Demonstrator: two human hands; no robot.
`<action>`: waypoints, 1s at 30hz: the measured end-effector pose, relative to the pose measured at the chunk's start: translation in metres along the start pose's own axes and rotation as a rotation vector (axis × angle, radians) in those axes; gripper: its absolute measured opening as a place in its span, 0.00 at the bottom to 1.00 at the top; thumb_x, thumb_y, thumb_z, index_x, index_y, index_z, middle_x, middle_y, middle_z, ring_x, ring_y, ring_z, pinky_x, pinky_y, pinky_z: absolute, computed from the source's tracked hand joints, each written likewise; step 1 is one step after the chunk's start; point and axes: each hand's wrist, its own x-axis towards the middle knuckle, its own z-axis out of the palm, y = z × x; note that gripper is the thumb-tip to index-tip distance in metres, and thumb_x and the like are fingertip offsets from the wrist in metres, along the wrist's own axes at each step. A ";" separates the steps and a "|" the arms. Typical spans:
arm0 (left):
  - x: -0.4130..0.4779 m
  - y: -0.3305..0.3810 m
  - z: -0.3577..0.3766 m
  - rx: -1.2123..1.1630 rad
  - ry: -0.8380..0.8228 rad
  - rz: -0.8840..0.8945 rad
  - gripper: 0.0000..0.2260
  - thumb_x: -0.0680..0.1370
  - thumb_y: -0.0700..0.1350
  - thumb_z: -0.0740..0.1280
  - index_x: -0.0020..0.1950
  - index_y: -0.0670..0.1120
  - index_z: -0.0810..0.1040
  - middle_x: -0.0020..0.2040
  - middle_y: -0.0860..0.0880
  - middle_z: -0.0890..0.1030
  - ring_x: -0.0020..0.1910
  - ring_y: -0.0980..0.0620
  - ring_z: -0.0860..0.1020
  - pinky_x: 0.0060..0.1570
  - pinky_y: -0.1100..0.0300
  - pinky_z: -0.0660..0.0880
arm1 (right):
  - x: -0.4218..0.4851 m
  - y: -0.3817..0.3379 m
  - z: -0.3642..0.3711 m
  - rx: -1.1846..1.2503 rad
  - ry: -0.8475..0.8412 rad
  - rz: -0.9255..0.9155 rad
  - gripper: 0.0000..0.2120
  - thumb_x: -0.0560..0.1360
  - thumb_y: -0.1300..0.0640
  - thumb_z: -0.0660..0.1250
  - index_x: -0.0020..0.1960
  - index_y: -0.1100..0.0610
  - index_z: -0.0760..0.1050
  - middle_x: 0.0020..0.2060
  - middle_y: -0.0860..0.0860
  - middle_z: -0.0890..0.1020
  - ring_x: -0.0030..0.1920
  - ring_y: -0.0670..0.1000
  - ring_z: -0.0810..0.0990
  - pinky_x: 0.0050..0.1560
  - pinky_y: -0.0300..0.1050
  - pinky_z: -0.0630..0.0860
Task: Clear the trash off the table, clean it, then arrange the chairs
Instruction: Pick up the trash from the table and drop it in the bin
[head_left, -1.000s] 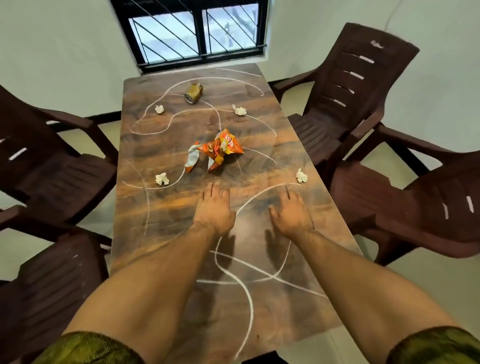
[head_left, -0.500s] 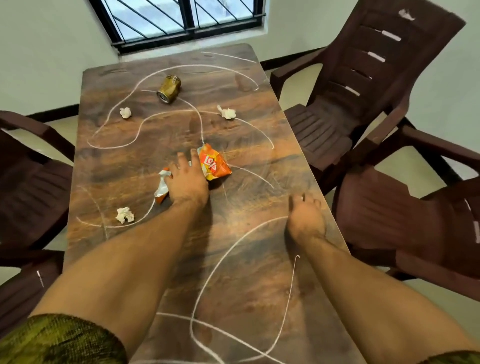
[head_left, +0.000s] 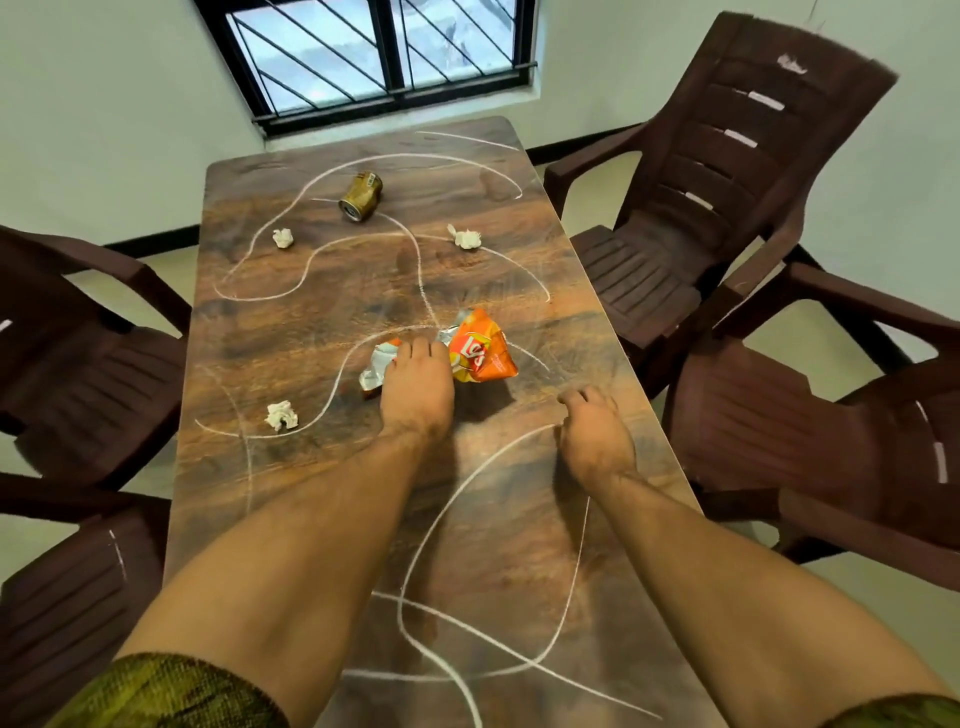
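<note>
A wooden table (head_left: 311, 322) carries white scribbled lines and litter. My left hand (head_left: 415, 395) presses down on a crumpled orange chip bag (head_left: 480, 353) at the table's middle, fingers curled into its silver end. My right hand (head_left: 597, 441) is curled near the right edge, over the spot where a crumpled paper ball lay; the ball is hidden under it. A gold can (head_left: 361, 197) lies on its side at the far end. Three paper balls remain: far left (head_left: 283, 238), far right (head_left: 466, 238), near left (head_left: 282, 415).
Dark brown plastic chairs stand askew around the table: two on the right (head_left: 727, 182) (head_left: 831, 441), two on the left (head_left: 78, 364) (head_left: 62, 597). A barred window (head_left: 384, 52) sits in the wall beyond the table's far end.
My left hand reached forward from the bare tabletop onto the chip bag and closed on it. My right hand moved right onto the paper ball near the edge, which is now covered.
</note>
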 end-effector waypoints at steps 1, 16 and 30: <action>-0.010 0.002 -0.004 0.002 0.015 0.013 0.13 0.80 0.38 0.61 0.65 0.41 0.72 0.64 0.41 0.74 0.63 0.41 0.71 0.61 0.49 0.70 | -0.008 0.000 -0.003 0.012 -0.002 -0.014 0.21 0.79 0.65 0.60 0.70 0.53 0.71 0.65 0.53 0.72 0.64 0.57 0.69 0.62 0.50 0.72; -0.252 0.131 -0.050 -0.098 0.046 0.414 0.15 0.80 0.44 0.64 0.66 0.44 0.74 0.64 0.43 0.76 0.63 0.44 0.74 0.58 0.50 0.75 | -0.300 0.086 -0.035 0.133 0.120 0.120 0.19 0.77 0.64 0.62 0.67 0.52 0.74 0.66 0.53 0.73 0.61 0.58 0.76 0.63 0.50 0.73; -0.453 0.389 0.028 -0.102 -0.286 0.905 0.13 0.82 0.49 0.59 0.61 0.43 0.74 0.60 0.43 0.76 0.60 0.41 0.76 0.56 0.48 0.73 | -0.556 0.311 -0.009 0.359 0.259 0.830 0.26 0.75 0.68 0.64 0.71 0.54 0.71 0.68 0.53 0.73 0.64 0.58 0.74 0.68 0.52 0.71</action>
